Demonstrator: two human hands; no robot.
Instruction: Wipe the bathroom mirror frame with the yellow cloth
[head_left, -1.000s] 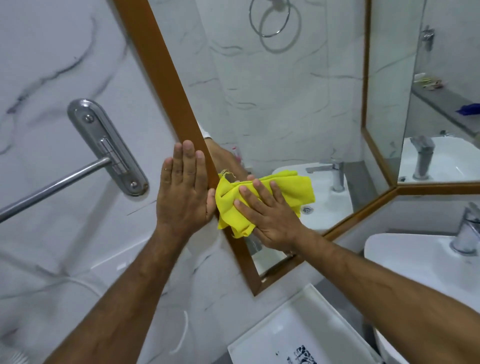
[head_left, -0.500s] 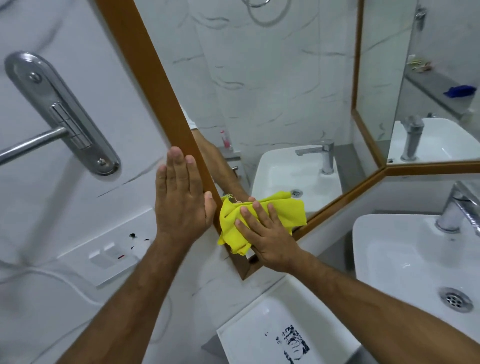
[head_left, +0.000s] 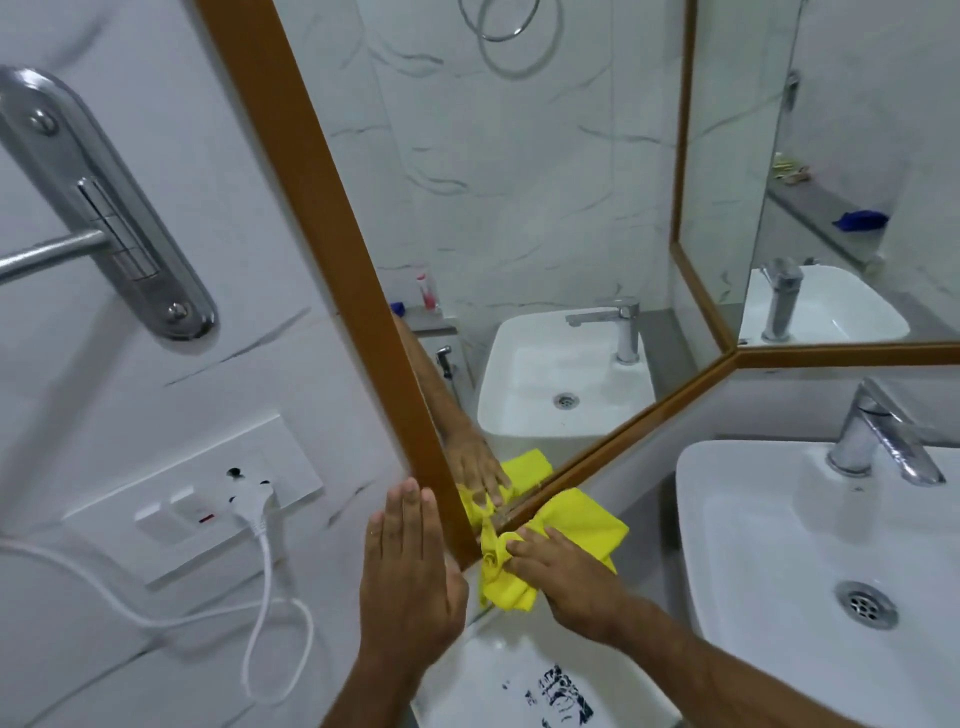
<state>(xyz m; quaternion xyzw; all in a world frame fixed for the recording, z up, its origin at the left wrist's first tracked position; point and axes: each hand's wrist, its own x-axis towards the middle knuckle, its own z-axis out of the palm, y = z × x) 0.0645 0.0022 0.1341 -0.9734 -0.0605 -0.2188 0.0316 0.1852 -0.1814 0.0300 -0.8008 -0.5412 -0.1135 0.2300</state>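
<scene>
Pressing yellow cloth (head_left: 561, 545) onto frame (head_left: 332, 223) corner, right hand (head_left: 566, 577) flat; left hand (head_left: 410, 577) spread.

mirror frame (head_left: 332, 249) corner hidden under yellow cloth (head_left: 576, 525), towel bar (head_left: 47, 257) cut off left, sink (head_left: 810, 561) cut off right

White marble-look tiles with grey veins cover the walls (head_left: 156, 78). A chrome towel bar bracket (head_left: 109, 208) is fixed at upper left; below it a white switch plate (head_left: 202, 499) holds a plug with a looping white cord (head_left: 270, 597). A white basin (head_left: 779, 545) with a chrome faucet (head_left: 878, 441) sits at right.
</scene>
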